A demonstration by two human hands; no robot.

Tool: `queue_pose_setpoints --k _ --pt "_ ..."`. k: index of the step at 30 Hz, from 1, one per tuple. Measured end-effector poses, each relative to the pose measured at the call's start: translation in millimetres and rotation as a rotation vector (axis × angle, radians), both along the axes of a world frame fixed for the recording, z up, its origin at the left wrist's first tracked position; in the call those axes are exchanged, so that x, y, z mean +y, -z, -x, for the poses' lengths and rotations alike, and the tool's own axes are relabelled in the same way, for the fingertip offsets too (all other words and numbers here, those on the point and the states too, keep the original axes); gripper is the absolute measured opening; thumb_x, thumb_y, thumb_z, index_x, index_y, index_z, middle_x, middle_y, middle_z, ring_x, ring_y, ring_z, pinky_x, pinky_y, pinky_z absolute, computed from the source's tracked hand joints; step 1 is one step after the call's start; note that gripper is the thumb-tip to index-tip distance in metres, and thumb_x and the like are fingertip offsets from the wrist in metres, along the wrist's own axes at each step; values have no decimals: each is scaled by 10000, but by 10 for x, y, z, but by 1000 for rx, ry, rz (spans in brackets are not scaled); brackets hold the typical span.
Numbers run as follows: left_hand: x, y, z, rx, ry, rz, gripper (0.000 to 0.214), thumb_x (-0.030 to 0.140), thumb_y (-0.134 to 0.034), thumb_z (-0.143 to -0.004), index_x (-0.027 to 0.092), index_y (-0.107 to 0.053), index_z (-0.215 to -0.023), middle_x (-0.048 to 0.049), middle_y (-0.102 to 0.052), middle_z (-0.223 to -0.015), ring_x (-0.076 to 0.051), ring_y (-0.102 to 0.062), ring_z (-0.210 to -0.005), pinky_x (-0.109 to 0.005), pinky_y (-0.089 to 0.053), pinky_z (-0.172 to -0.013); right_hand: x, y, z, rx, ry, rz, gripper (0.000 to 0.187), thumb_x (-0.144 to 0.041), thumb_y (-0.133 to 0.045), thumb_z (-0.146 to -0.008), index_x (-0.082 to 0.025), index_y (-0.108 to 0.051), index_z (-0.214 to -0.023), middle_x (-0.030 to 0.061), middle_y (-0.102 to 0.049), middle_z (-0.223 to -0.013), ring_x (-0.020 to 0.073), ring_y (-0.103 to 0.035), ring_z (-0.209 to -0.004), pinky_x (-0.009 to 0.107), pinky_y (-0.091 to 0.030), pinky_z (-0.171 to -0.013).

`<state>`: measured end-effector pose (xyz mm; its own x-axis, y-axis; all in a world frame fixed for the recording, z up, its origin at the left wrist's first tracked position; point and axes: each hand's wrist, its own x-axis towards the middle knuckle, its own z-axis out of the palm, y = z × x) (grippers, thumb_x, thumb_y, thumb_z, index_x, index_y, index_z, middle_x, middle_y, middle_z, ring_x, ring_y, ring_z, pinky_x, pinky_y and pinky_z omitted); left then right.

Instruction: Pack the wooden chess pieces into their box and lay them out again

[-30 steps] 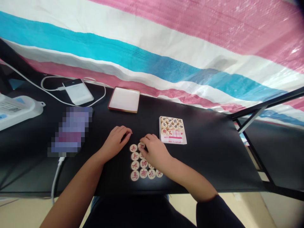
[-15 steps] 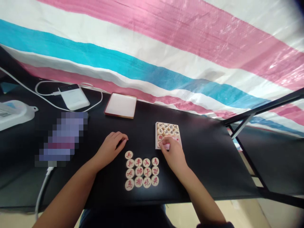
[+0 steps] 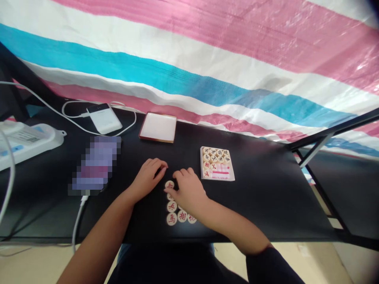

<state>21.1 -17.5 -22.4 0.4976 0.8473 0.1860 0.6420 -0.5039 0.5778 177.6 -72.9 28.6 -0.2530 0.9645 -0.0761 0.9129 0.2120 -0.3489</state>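
Observation:
Round wooden chess pieces with red characters lie in a grid on the black table in front of me. My right hand rests palm down over the top of that grid, fingers curled at the uppermost pieces, hiding several of them. My left hand lies just left of the grid, fingers curled loosely on the table, touching no piece that I can see. A small white box to the right holds more pieces in its upper rows.
A flat white lid with a brown rim lies behind the hands. A white power bank with a looped cable, a blurred phone and a white power strip sit at the left. A striped tarp hangs behind the table.
My right hand has come back from the white box to the top of the grid of pieces. My left hand has stayed in place.

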Motion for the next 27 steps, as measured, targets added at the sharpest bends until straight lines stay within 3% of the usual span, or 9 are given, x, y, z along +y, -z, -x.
queue_pose_setpoints --k 3,6,9,13,17,21,27 --pt "0 2 8 8 1 -5 178 242 -383 -869 169 -545 -880 -37 -585 -826 -182 -505 -785 -327 -387 -770 43 44 147 -90 -34 6 209 -320 -571 -751 -136 -585 -849 93 -598 -843 244 -479 -853 351 -409 -724" --pt "3 9 14 13 2 -4 185 250 -379 -869 171 -546 -876 -40 -588 -834 -184 -509 -790 -328 -389 -768 35 13 74 -72 4 -17 149 -270 -514 -774 -143 -585 -807 88 -599 -823 230 -483 -842 334 -405 -723" --pt "11 25 21 16 3 -1 191 262 -376 -870 175 -546 -875 -40 -588 -839 -187 -509 -791 -333 -388 -769 -16 -78 -215 33 126 -76 140 -256 -474 -790 -167 -580 -808 60 -598 -795 202 -491 -820 317 -399 -751" --pt "22 43 23 16 4 5 186 278 -390 -863 184 -550 -875 -34 -580 -813 -189 -504 -770 -331 -388 -749 -86 -137 -750 80 392 -201 171 -278 -495 -776 -176 -577 -886 62 -606 -907 208 -491 -873 336 -385 -808" --pt "24 39 14 14 3 2 197 289 -381 -867 183 -547 -869 -36 -575 -809 -190 -499 -770 -331 -383 -754 -118 -37 -1067 26 541 -123 204 -312 -523 -756 -175 -575 -898 68 -622 -896 229 -494 -855 337 -401 -744" --pt "24 28 10 18 3 8 203 298 -373 -868 185 -542 -870 -36 -577 -814 -190 -498 -771 -333 -380 -758 -104 33 -1069 79 562 -36 233 -341 -535 -755 -185 -565 -926 41 -639 -816 219 -522 -829 312 -405 -710" --pt "23 29 16 25 -4 13 206 304 -371 -867 189 -541 -870 -34 -578 -820 -186 -498 -777 -333 -382 -765 -2 -17 -1012 32 559 -76 216 -359 -529 -759 -176 -560 -870 67 -614 -855 218 -527 -850 308 -400 -716"
